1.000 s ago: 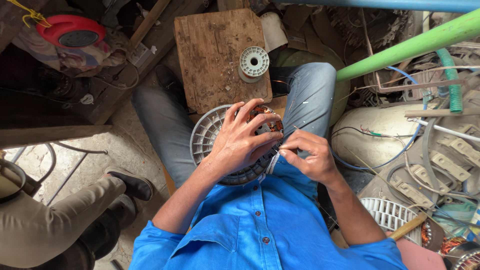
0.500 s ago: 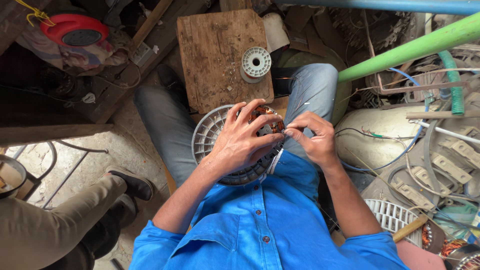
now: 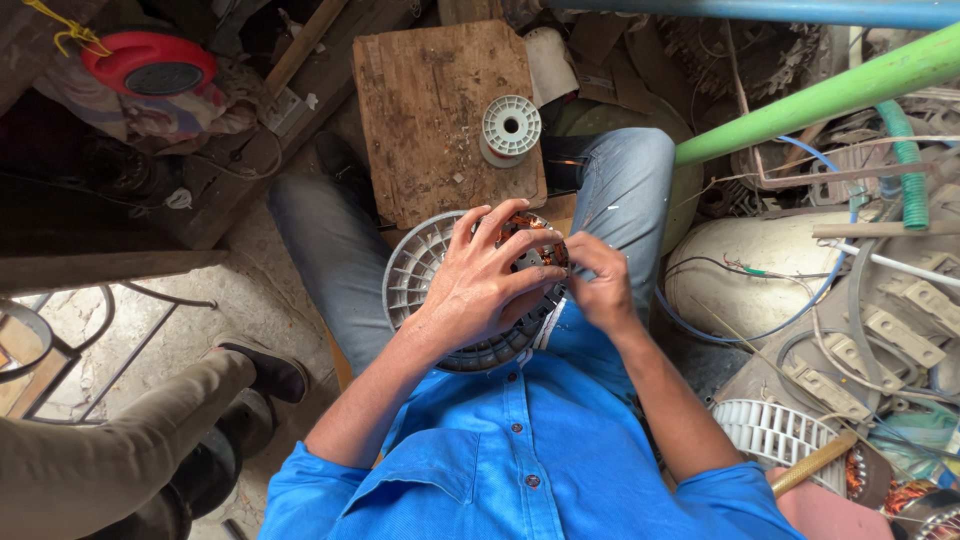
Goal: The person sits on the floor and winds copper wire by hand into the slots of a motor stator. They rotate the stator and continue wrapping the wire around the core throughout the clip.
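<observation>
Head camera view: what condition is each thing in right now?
Left hand: spread flat over the motor.
Right hand: fingers pinched at the motor's edge.
Finned round motor: lying in the lap, copper windings showing.
White spool: upright on the wooden board.

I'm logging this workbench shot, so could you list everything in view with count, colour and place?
motor stator: one, white ribbed housing with copper windings, on the lap
wooden board: one, brown, ahead of the knees
spool: one, white, on the board
pipe: one, green, upper right
red casing: one, upper left
fan housing: one, white, lower right
another person's leg: tan trousers, lower left
left hand: spread over the stator
right hand: fingers pinched at the windings
</observation>
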